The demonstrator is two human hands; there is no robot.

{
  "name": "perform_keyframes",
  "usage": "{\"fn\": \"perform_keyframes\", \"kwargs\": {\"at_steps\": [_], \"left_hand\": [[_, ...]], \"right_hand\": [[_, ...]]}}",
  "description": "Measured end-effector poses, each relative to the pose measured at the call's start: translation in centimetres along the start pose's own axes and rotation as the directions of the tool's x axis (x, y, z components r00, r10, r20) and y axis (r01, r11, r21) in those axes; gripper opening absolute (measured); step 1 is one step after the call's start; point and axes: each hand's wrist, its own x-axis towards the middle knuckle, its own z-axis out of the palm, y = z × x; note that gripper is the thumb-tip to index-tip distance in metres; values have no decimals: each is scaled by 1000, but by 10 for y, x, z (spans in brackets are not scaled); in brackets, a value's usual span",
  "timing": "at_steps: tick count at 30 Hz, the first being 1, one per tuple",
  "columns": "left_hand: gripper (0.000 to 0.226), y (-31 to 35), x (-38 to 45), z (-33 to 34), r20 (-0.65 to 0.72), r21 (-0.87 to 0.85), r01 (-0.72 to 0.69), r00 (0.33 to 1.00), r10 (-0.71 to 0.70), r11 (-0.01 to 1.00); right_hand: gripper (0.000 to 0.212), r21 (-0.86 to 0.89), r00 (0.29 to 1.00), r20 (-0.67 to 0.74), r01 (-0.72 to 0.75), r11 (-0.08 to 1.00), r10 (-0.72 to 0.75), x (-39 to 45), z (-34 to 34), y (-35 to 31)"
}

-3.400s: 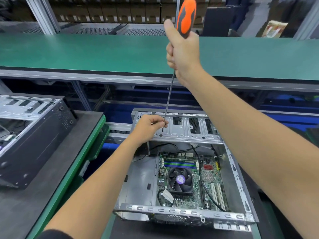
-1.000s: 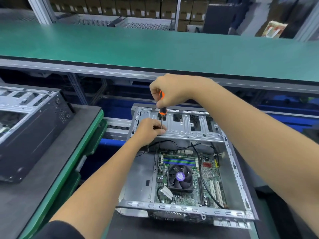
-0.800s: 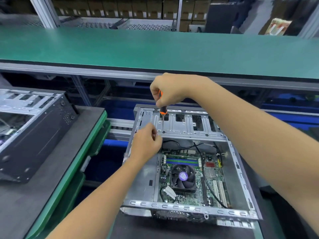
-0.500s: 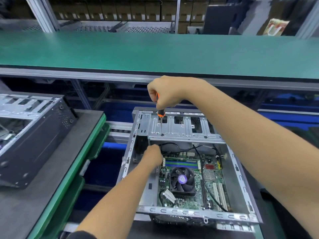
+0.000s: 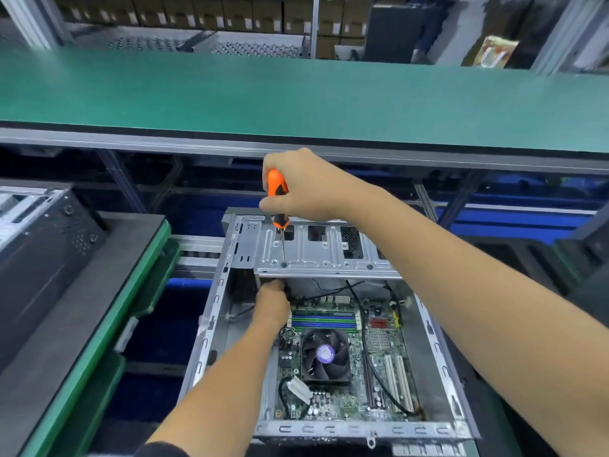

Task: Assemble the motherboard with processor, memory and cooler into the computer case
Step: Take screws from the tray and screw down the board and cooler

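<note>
While drive cage (image 5: 316, 255) overhangs motherboard (image 5: 346, 364), second case (image 5: 43, 258) left

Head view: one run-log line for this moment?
right hand grips screwdriver | tip on drive cage | left hand under cage, fingers hidden | motherboard in case

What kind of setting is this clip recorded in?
Most likely a computer assembly line in a factory: a long green-matted workbench, an open computer case on the station with a second case beside it, and stacked cartons behind.

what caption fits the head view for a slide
Right hand drives a screwdriver into the drive cage; left hand reaches beneath it.
</note>
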Motion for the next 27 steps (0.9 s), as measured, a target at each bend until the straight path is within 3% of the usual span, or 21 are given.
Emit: {"fn": "perform_keyframes", "kwargs": {"at_steps": [10, 27], "left_hand": [[25, 1, -5, -1, -3, 41, 7, 1000, -7, 999], [33, -8, -3, -2, 10, 129, -116, 993, 116, 985]], "right_hand": [[21, -27, 1000, 24, 17, 999, -16, 10, -9, -7], [28, -69, 998, 67, 11, 998, -7, 20, -21, -11]]}}
